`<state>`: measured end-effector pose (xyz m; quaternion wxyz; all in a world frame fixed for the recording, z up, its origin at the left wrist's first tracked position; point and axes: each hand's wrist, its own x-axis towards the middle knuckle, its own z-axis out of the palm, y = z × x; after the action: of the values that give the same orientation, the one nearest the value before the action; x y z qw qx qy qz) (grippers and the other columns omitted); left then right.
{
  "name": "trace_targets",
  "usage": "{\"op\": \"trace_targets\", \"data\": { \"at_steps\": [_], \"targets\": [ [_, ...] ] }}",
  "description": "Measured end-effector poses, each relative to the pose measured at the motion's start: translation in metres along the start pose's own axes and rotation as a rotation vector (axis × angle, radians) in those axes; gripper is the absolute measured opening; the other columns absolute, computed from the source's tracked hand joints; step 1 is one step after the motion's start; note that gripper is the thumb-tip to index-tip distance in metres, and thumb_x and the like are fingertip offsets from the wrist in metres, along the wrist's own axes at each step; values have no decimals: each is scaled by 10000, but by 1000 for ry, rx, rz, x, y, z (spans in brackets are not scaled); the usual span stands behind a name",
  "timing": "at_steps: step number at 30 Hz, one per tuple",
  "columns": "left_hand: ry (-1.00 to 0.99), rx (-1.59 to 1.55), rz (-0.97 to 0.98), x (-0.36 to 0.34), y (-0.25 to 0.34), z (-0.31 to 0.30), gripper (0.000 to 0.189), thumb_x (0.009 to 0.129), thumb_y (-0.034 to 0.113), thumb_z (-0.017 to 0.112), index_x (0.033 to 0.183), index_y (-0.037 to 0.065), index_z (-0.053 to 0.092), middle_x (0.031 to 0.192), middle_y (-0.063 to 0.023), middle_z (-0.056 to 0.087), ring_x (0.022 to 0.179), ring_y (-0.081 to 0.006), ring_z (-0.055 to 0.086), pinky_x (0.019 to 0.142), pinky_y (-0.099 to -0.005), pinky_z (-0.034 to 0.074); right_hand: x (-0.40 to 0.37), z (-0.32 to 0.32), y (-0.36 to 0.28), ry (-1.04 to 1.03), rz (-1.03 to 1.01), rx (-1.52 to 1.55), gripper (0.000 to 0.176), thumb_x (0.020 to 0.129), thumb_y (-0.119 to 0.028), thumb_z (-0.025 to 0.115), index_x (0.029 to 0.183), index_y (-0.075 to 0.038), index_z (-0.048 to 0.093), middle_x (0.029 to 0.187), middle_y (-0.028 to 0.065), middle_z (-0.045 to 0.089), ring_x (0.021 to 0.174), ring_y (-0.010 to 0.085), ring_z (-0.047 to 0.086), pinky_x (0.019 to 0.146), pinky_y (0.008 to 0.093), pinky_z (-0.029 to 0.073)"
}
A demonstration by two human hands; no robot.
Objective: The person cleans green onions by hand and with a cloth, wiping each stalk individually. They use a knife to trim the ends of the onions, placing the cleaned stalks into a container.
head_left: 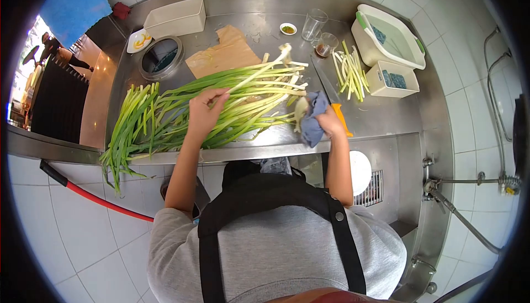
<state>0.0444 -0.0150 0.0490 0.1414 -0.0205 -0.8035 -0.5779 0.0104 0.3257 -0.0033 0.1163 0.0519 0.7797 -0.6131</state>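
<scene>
A spread of long green onions [251, 112] lies across the steel counter, white ends to the right and green tops drooping over the front edge at left. My left hand [207, 110] is closed in a pinch on one green onion [251, 75], whose pale end points up and right. In my right hand [331, 122] is a bunched blue-grey cloth [314, 123], beside the white ends. A pale, limp scrap [301, 114] hangs against the cloth's left side. Just by this hand lies a knife [341, 118] with an orange handle, its blade pointing away.
Trimmed stalks [349, 71] lie at right, near a white tub [392, 41] of water and a smaller bin [395, 79]. Behind are brown paper [223, 52], glasses [314, 24], a round counter opening [161, 57] and a long bin [175, 19]. A sink [395, 162] is front right.
</scene>
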Motion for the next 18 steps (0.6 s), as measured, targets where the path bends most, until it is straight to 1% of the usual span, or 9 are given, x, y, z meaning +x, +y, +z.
{"op": "trace_targets", "data": {
  "at_steps": [2,6,9,10,11,13,14,16,18],
  "targets": [
    [-14,-36,-20,-2,6,16,164,806,93,656,949,15,673,812,-78,673,648,-80,579,573,-214,457,-9,10,-12,-160,18,-11,430,685,-35,644,1104,24,571,966,72,633,862,148,591,784,261,460],
    [-53,-102,-46,-4,13,33,180,820,85,642,976,-2,658,803,-66,665,653,-74,583,567,-208,476,-23,19,-49,-106,-136,-58,510,626,68,623,1129,15,553,967,72,621,840,129,585,770,257,465],
    [-56,-133,-24,-4,14,36,178,827,85,635,979,-7,656,806,-70,661,655,-73,583,576,-207,482,-21,9,-56,-64,-90,47,514,636,85,593,1143,18,545,959,73,621,830,130,588,751,249,468],
    [-61,-129,-16,-5,13,35,177,831,85,630,980,-8,655,812,-71,660,656,-73,583,579,-206,483,-6,4,-33,-8,-110,-47,415,656,8,631,1066,5,572,941,64,637,768,160,598,711,268,478],
    [-64,-128,-15,-5,13,35,177,831,85,630,980,-8,655,812,-71,660,656,-73,583,579,-206,483,-5,5,-32,-5,-109,-45,415,656,8,631,1066,5,572,941,64,637,768,160,598,711,268,478],
    [-97,-83,-32,-5,11,34,176,834,81,624,984,-8,654,824,-71,660,653,-73,582,574,-204,478,-6,8,-30,194,-154,-390,406,653,18,578,1058,8,578,944,79,638,804,166,604,736,270,474],
    [-98,-81,-29,-5,10,34,176,834,81,624,984,-8,654,824,-71,660,653,-73,582,574,-204,478,-4,3,-27,197,-156,-388,406,653,18,578,1058,8,578,944,79,638,804,166,604,736,270,474],
    [-104,-98,-26,-8,9,33,179,832,79,626,987,-6,654,834,-66,660,631,-72,568,563,-205,470,-2,-13,-23,-145,-125,-245,412,647,56,594,1056,13,569,928,72,639,793,126,592,720,247,471],
    [-102,-119,-17,-9,5,35,177,836,76,623,990,-6,654,787,-47,644,616,-58,549,554,-198,453,-3,-18,-21,-120,-63,-227,453,635,18,597,1086,11,557,952,91,635,836,155,596,761,255,463]
  ]
}}
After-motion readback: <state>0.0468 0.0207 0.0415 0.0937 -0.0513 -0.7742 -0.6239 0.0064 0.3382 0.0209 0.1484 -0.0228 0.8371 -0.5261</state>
